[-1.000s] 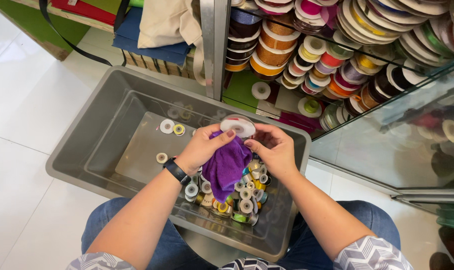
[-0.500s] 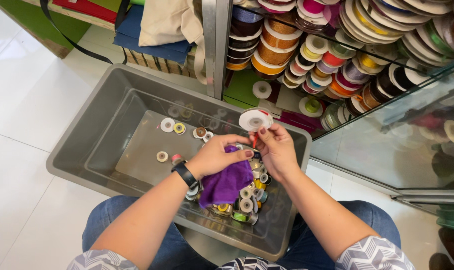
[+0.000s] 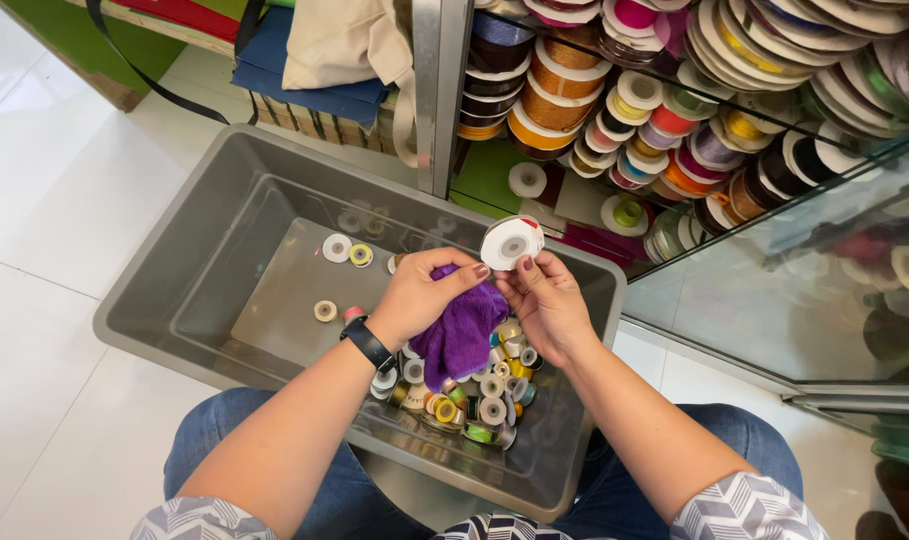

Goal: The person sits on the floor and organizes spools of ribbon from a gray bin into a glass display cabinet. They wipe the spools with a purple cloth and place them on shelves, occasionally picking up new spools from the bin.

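A grey plastic bin [image 3: 225, 190] rests on my lap, with several small ribbon spools [image 3: 480, 398] heaped at its near side. My left hand [image 3: 422, 295] grips a purple cloth [image 3: 462, 335] that hangs down over the heap. My right hand [image 3: 547, 303] pinches a white ribbon spool [image 3: 511, 242] by its lower edge and holds it up above the bin. The fingertips of both hands nearly meet just under that spool. A black watch [image 3: 367, 343] is on my left wrist.
A few loose spools [image 3: 338, 248] lie on the bin's far floor. Glass shelves [image 3: 755, 150] packed with many coloured ribbon rolls stand behind and to the right. A blue cushion [image 3: 305, 85] and beige bag [image 3: 350, 40] sit at the back. White tiled floor [image 3: 55, 230] lies left.
My right hand has lifted the white spool up out of the heap. My left hand with the purple cloth has risen toward it.
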